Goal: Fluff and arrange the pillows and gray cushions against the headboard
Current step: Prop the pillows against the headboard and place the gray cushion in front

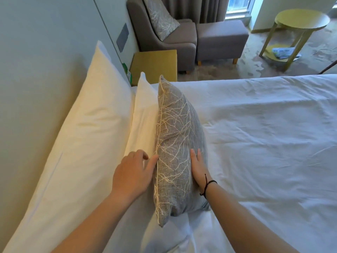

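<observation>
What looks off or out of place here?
A second gray cushion sits on the armchair, not the bed. The gray cushion on the bed stands on edge between both hands. No damage.

cushion: showing grey weave with pale branching lines
pillows: showing plain white
bed: showing white sheet
armchair: showing grey-brown fabric
round table: showing yellow-green
nightstand: showing mustard yellow

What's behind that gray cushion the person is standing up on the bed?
Directly behind the gray cushion stands a smaller white pillow, then a large white pillow leaning on the headboard. The cushion hides most of the smaller pillow's face.
</observation>
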Demonstrator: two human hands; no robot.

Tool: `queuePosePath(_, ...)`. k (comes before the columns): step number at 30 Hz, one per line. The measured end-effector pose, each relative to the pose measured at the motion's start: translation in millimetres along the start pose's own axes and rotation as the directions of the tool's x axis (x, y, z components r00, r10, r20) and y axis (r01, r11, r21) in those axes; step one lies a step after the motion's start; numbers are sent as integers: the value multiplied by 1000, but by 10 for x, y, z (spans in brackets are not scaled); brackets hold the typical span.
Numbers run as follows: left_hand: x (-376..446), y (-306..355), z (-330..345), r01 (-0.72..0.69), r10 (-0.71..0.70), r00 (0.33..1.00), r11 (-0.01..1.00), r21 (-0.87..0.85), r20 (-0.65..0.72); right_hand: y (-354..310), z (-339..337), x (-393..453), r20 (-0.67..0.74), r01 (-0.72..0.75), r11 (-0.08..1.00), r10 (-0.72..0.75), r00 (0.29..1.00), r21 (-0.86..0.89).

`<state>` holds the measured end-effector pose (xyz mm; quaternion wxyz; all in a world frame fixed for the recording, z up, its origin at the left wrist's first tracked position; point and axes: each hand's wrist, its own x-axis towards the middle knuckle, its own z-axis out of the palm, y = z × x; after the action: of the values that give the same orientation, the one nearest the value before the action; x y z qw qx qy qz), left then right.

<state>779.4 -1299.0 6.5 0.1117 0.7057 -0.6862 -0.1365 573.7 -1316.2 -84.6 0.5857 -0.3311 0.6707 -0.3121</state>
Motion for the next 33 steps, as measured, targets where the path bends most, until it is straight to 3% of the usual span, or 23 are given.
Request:
queuePosePath(3,-607,-271,58,13,-14,1000,995,99,14,-70,93,-321,-16,101,994,-102,995,-40)
queuePosePath(6,-1133,-489,127,164,-176,979,980,114,100,-139,229,-662,11,166,976,-166,986,-139)
queuePosePath(10,-1659,-639,127,474,-460,879,873,-117,125,-167,336,-973,7,226,930,-234,972,-289)
queuePosePath(13,-1927,-730,109,562,-543,819,824,-69,188,-165,394,-1107,-1,261,894,-281,960,-365)
queuePosePath(17,-2152,-802,61,513,-510,852,858,1,120,-107,507,-1299,10,310,811,-352,936,-497)
queuePosePath(22,-2291,-931,-85,356,-356,934,934,-24,15,-59,557,-1358,2,318,778,-377,926,-542)
queuePosePath(27,-2344,-983,-160,218,-225,973,970,107,60,-64,593,-1324,16,295,774,-346,938,-560)
queuePosePath(33,-2362,-1167,-137,240,-234,966,969,-55,109,-121,513,-1385,100,267,824,-251,963,-500)
